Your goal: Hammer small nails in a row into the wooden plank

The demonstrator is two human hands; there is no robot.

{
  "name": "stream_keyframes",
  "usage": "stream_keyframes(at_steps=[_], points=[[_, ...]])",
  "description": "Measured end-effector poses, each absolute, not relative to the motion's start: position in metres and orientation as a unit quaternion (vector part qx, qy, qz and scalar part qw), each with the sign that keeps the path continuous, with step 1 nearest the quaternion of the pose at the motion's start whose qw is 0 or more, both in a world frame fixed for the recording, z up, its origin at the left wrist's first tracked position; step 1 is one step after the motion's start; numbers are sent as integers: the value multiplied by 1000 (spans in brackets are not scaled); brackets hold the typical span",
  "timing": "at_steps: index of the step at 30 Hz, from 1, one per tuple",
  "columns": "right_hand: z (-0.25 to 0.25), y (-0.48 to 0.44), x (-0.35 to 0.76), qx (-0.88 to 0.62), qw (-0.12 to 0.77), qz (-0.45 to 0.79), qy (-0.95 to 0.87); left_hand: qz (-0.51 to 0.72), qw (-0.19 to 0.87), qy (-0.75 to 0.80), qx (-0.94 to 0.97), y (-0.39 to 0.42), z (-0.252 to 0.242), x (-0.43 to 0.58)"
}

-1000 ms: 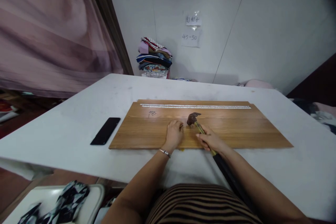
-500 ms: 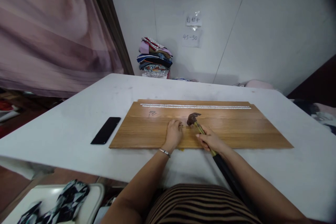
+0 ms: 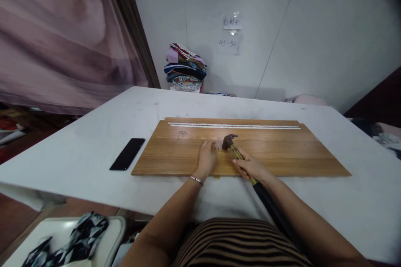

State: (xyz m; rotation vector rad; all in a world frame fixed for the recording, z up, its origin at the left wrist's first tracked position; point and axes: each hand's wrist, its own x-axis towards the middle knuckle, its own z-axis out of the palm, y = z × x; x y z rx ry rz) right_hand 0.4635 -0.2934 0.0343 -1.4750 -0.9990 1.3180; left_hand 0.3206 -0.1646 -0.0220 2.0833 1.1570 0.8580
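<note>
My right hand (image 3: 249, 165) is wrapped round the handle of a claw hammer (image 3: 237, 152). Its rusty brown head is low over the middle of the wooden board (image 3: 282, 154), the claw pointing up and away. Just left of the hammer head, my left hand (image 3: 206, 158) rests on the board with its fingers curled together; whatever may be between the fingertips is too small to make out. Small dark specks lie on the board between the hand and the hammer and to the right. The hammer's long dark grip runs back under my right forearm.
Two thin white measuring strips (image 3: 234, 126) run along the board's far side. A black phone (image 3: 127, 154) lies left of the board on the white table (image 3: 81, 146). Folded clothes (image 3: 185, 69) are stacked by the wall, and a chair with patterned cloth (image 3: 83, 238) stands at lower left.
The left fingertips have shifted slightly. The hammer head remains beside them with almost no movement, and the view has tilted a little.
</note>
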Motion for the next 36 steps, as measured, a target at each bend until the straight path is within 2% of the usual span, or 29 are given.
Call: stream_keyframes(at_steps=[36], points=[[30,-295,468,-582,472,537,-388,318,290,422,798,-164,-22,321]])
